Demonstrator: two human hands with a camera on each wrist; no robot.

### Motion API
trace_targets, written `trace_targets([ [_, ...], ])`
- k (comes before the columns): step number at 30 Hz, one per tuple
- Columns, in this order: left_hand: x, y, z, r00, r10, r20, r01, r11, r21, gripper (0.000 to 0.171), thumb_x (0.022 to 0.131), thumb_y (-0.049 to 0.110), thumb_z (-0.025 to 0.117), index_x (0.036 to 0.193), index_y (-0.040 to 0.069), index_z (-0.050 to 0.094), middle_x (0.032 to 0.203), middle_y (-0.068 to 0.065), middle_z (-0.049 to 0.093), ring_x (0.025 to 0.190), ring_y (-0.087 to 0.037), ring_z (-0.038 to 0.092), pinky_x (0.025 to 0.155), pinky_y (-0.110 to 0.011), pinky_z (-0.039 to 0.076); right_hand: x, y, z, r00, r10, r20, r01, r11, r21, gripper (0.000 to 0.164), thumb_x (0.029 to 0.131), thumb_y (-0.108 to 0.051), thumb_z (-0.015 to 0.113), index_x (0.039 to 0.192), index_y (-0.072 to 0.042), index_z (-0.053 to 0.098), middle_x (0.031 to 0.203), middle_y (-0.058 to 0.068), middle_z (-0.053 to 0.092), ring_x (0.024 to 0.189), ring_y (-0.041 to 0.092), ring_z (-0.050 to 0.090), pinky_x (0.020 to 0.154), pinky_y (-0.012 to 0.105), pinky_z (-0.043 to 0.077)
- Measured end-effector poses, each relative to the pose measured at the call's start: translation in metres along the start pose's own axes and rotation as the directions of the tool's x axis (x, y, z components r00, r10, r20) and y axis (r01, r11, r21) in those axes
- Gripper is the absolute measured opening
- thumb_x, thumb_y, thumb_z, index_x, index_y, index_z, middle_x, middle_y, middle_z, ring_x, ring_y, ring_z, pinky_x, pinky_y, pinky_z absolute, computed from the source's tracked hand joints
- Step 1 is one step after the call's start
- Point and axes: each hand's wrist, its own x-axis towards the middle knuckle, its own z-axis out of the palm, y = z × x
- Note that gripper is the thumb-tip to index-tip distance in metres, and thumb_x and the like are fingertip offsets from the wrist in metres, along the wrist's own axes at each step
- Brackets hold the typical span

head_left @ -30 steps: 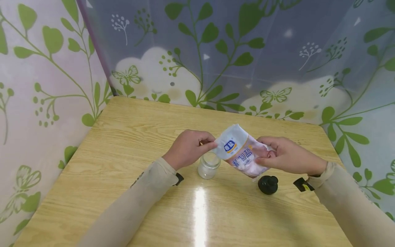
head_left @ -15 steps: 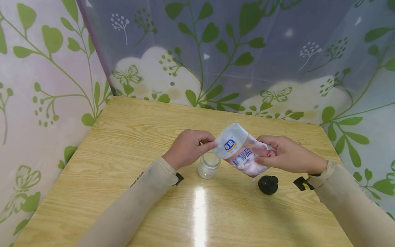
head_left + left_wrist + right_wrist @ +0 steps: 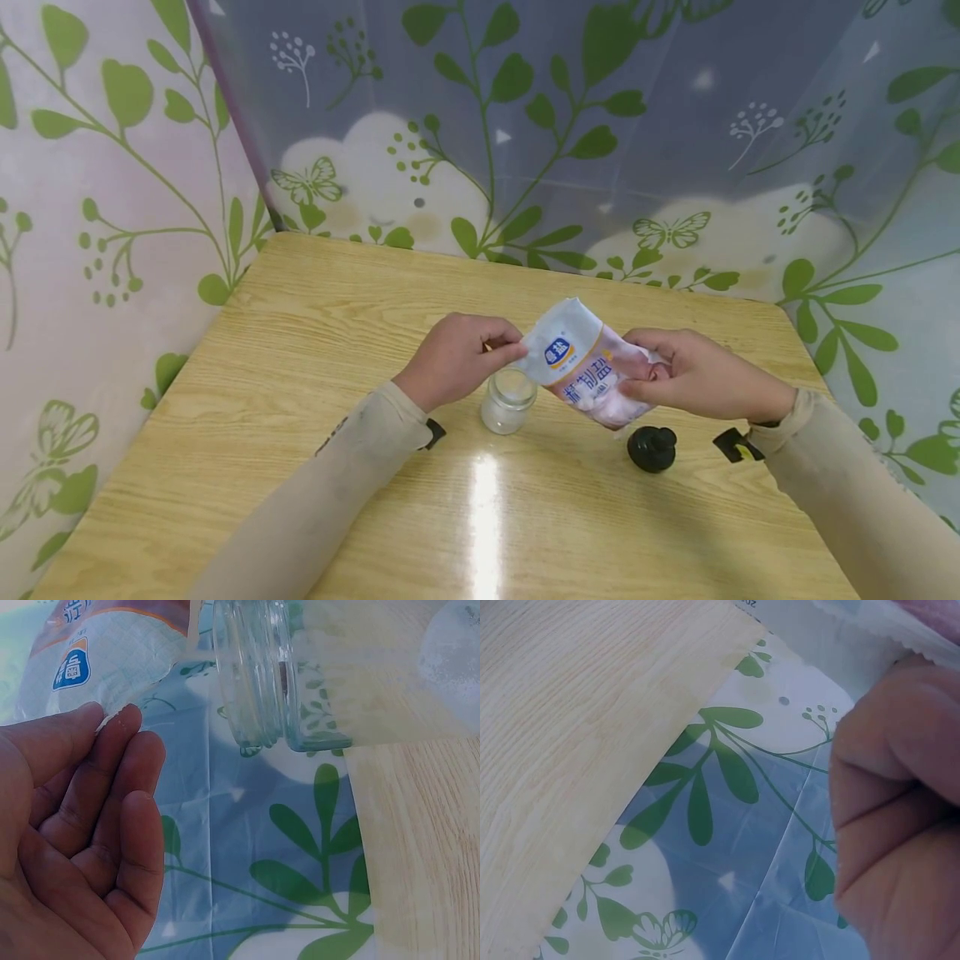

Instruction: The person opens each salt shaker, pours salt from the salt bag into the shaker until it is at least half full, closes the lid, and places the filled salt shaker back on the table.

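A white and pink salt bag with blue lettering hangs tilted above the table. Thumb and forefinger of my left hand pinch its upper left corner, with the other fingers curled beneath in the left wrist view. My right hand grips the bag's lower right end, thumb on the printed front. Just below the left fingertips stands an uncapped glass jar, partly covered by the bag's corner in the head view. White grains show at its bottom in the left wrist view.
To the right of the jar, below the right hand, a black knobbed lid lies on the wooden table. Leaf-patterned cloth walls rise behind the table and on both sides.
The bag has shifted up very slightly. Both hands keep the same hold, and the jar and lid have stayed put.
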Motion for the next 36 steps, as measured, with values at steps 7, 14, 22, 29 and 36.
trace_targets([
  [7,-0.0005,0.0006,-0.0005,1.000,0.000,-0.002,0.000,1.000,-0.005,0.011,0.099,0.029,0.073,0.097,0.019,0.078,0.082,0.012,0.070,0.069,-0.018,0.060,0.064,-0.028,0.049,0.0004,-0.0013,-0.0011,1.000,0.004,0.000,-0.004,1.000,-0.001,0.021,0.096,-0.018,0.076,0.114,-0.014,0.065,0.087,0.002,0.065,0.060,0.008,0.049,0.052,0.026,0.042],
  [14,-0.0005,-0.0001,-0.0010,1.000,0.008,-0.005,-0.008,1.000,0.003,0.011,0.099,0.029,0.072,0.098,0.019,0.078,0.084,0.012,0.071,0.071,-0.017,0.061,0.065,-0.028,0.049,0.0009,-0.0023,-0.0016,1.000,-0.006,0.005,0.006,1.000,0.007,0.021,0.096,-0.017,0.076,0.114,-0.013,0.065,0.091,0.004,0.066,0.061,0.009,0.050,0.053,0.026,0.043],
  [22,-0.0012,0.0012,-0.0030,1.000,0.013,-0.004,-0.013,1.000,0.015,0.011,0.099,0.029,0.073,0.098,0.019,0.078,0.084,0.010,0.072,0.070,-0.015,0.060,0.065,-0.028,0.050,0.0012,-0.0040,-0.0015,1.000,-0.001,0.012,0.001,1.000,0.012,0.021,0.097,-0.017,0.075,0.115,-0.013,0.065,0.091,0.005,0.066,0.063,0.010,0.053,0.053,0.027,0.045],
  [29,-0.0021,0.0011,-0.0033,1.000,0.011,-0.005,-0.011,1.000,0.012,0.012,0.098,0.030,0.073,0.098,0.019,0.078,0.084,0.010,0.072,0.070,-0.015,0.060,0.065,-0.028,0.050,0.0013,-0.0051,-0.0014,1.000,-0.001,0.015,0.001,1.000,0.014,0.021,0.097,-0.016,0.075,0.114,-0.013,0.064,0.090,0.005,0.065,0.062,0.010,0.053,0.053,0.026,0.044],
  [36,-0.0022,-0.0001,-0.0035,1.000,0.028,-0.009,-0.028,1.000,0.009,0.011,0.099,0.028,0.073,0.098,0.019,0.078,0.084,0.006,0.073,0.069,-0.016,0.059,0.065,-0.028,0.049,0.0016,-0.0053,-0.0020,1.000,-0.009,0.012,0.008,1.000,0.009,0.020,0.096,-0.016,0.076,0.113,-0.013,0.064,0.087,0.004,0.064,0.058,0.008,0.048,0.051,0.026,0.042],
])
